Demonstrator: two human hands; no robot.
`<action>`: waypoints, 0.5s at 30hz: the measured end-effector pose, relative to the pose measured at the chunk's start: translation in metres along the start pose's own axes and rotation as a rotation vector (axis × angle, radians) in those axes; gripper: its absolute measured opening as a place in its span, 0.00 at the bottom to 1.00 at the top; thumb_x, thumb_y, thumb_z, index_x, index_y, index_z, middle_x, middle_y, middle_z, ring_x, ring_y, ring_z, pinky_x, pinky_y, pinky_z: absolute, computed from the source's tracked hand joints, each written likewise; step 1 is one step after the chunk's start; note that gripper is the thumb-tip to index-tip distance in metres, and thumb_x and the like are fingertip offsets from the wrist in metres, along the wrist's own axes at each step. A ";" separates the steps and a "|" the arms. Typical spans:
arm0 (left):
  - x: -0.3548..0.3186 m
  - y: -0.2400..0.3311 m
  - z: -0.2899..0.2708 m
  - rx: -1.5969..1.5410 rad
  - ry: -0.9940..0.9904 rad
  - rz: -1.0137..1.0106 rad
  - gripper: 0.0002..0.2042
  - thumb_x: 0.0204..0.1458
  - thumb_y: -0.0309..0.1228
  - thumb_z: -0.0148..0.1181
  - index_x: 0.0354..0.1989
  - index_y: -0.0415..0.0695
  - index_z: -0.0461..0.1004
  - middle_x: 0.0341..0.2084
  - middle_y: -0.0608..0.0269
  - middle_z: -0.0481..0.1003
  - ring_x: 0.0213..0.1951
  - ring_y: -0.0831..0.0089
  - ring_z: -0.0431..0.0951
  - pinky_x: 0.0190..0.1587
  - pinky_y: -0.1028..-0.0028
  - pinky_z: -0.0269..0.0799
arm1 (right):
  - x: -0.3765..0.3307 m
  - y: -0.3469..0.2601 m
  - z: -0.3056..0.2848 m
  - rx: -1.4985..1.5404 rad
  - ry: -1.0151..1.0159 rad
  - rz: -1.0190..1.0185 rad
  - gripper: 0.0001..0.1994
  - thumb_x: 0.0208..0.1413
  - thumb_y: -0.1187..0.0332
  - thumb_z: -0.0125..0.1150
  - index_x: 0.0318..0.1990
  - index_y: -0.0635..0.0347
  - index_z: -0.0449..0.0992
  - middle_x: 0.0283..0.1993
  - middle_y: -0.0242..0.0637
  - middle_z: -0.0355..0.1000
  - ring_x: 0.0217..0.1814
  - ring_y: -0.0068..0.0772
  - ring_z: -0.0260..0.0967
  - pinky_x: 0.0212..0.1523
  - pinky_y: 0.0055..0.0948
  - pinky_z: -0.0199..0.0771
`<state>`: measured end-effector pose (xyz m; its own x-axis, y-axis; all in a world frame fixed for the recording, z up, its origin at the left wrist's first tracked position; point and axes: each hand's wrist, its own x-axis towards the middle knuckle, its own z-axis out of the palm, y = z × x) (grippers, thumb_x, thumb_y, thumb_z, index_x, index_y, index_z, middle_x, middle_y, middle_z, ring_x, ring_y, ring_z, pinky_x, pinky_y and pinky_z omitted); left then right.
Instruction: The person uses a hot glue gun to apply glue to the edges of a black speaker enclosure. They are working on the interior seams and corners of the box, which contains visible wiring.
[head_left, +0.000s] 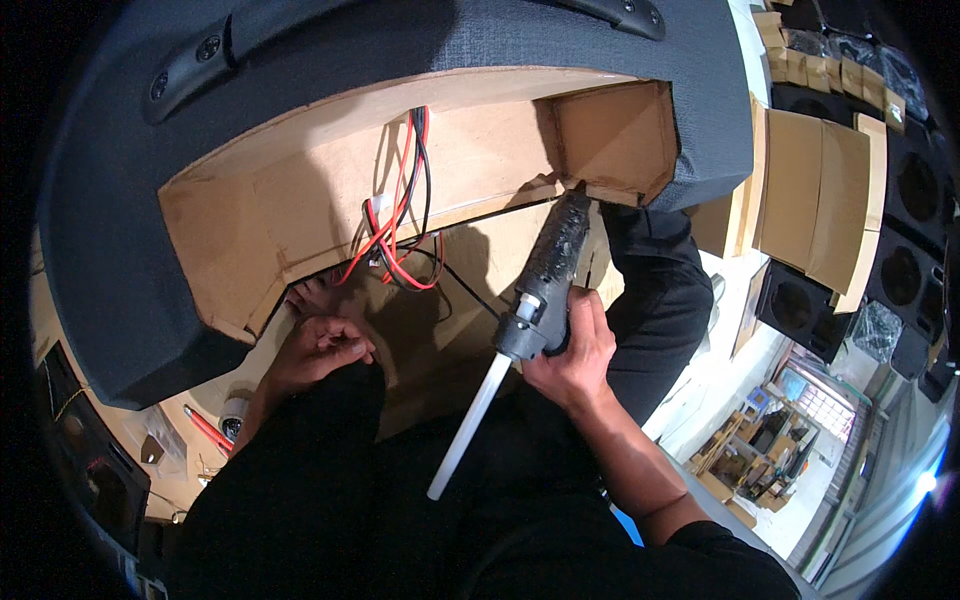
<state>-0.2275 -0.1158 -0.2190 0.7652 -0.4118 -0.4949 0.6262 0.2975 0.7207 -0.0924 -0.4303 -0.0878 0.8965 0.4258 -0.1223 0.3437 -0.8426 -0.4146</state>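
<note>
From here, the black cabinet (480, 120) could shift if knocked, throwing the nozzle off its edge. The glue gun (555, 260), tip at the recess's lower right, might smear if it slips; the right hand (575, 350) has its grip wrapped round the handle. The left hand (320, 350) curls near the rim, pinching what, I can't tell. Those loose wires (400, 230) could snag a sleeve.

Rough black shell, bare wood inside

The cabinet (110, 250) wears a matt, coarse-textured black covering; its recess (250, 215) is plain, pale wood. The glue gun (547, 275) is dark plastic, its barrel lumpy and faintly glossy — the glue stick (470, 425) smooth, milky plastic. Wires (420, 135) have smooth plastic coating.
</note>
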 end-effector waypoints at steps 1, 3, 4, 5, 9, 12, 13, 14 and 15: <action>0.001 0.002 0.001 0.011 -0.002 -0.006 0.08 0.64 0.29 0.60 0.42 0.36 0.80 0.37 0.57 0.82 0.42 0.73 0.83 0.48 0.72 0.79 | 0.000 0.001 0.000 0.007 0.031 -0.032 0.33 0.36 0.70 0.68 0.56 0.69 0.69 0.45 0.50 0.68 0.43 0.56 0.73 0.34 0.46 0.78; 0.001 0.004 0.001 0.029 -0.004 -0.014 0.08 0.64 0.29 0.60 0.42 0.36 0.80 0.37 0.57 0.82 0.42 0.73 0.83 0.48 0.72 0.78 | 0.001 0.001 -0.001 0.003 0.058 -0.071 0.33 0.36 0.69 0.69 0.55 0.68 0.69 0.45 0.50 0.68 0.41 0.55 0.73 0.33 0.46 0.78; 0.003 0.004 0.001 0.035 -0.011 -0.015 0.08 0.64 0.29 0.60 0.43 0.36 0.80 0.37 0.57 0.82 0.42 0.73 0.83 0.47 0.72 0.78 | 0.000 0.000 -0.001 -0.006 0.043 -0.039 0.33 0.35 0.69 0.69 0.55 0.69 0.69 0.45 0.50 0.68 0.41 0.55 0.73 0.34 0.46 0.78; 0.004 0.004 0.001 0.042 -0.017 -0.016 0.08 0.64 0.29 0.60 0.43 0.36 0.80 0.37 0.57 0.82 0.42 0.73 0.83 0.47 0.72 0.78 | -0.001 -0.001 0.000 -0.014 0.027 -0.008 0.33 0.35 0.69 0.69 0.55 0.70 0.69 0.44 0.50 0.68 0.40 0.55 0.73 0.34 0.46 0.78; 0.002 0.006 0.002 0.022 -0.007 -0.007 0.09 0.64 0.29 0.61 0.43 0.36 0.80 0.37 0.56 0.82 0.42 0.72 0.83 0.47 0.72 0.79 | -0.001 -0.001 -0.002 -0.057 0.116 -0.124 0.33 0.34 0.69 0.70 0.54 0.71 0.69 0.43 0.50 0.68 0.39 0.55 0.72 0.33 0.46 0.78; 0.004 0.011 0.001 0.046 -0.020 -0.039 0.09 0.63 0.29 0.61 0.43 0.35 0.80 0.37 0.56 0.82 0.43 0.72 0.83 0.47 0.72 0.79 | -0.001 -0.002 -0.006 -0.028 0.128 -0.123 0.31 0.35 0.70 0.70 0.52 0.69 0.70 0.42 0.50 0.68 0.39 0.54 0.73 0.31 0.45 0.78; 0.003 0.009 0.000 0.040 -0.020 -0.026 0.09 0.63 0.29 0.61 0.43 0.35 0.80 0.37 0.56 0.82 0.43 0.72 0.83 0.47 0.72 0.79 | 0.001 -0.003 -0.005 -0.004 0.091 -0.082 0.31 0.36 0.70 0.70 0.53 0.69 0.70 0.42 0.50 0.68 0.39 0.53 0.73 0.31 0.45 0.78; 0.003 0.007 0.000 0.034 -0.022 -0.014 0.09 0.63 0.29 0.61 0.43 0.35 0.80 0.37 0.56 0.82 0.43 0.72 0.83 0.47 0.72 0.79 | 0.002 -0.005 -0.005 0.020 0.055 -0.040 0.31 0.36 0.70 0.69 0.53 0.68 0.70 0.43 0.50 0.68 0.39 0.53 0.73 0.31 0.45 0.78; 0.004 0.006 0.000 0.040 -0.021 -0.017 0.09 0.63 0.29 0.61 0.43 0.35 0.81 0.37 0.55 0.82 0.43 0.72 0.83 0.47 0.72 0.79 | 0.000 -0.005 -0.003 0.005 0.036 -0.005 0.31 0.36 0.69 0.69 0.53 0.68 0.70 0.43 0.49 0.69 0.40 0.52 0.73 0.31 0.45 0.78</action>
<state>-0.2212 -0.1155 -0.2166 0.7512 -0.4346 -0.4968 0.6319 0.2560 0.7316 -0.0929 -0.4268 -0.0830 0.9043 0.4178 -0.0872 0.3471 -0.8389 -0.4192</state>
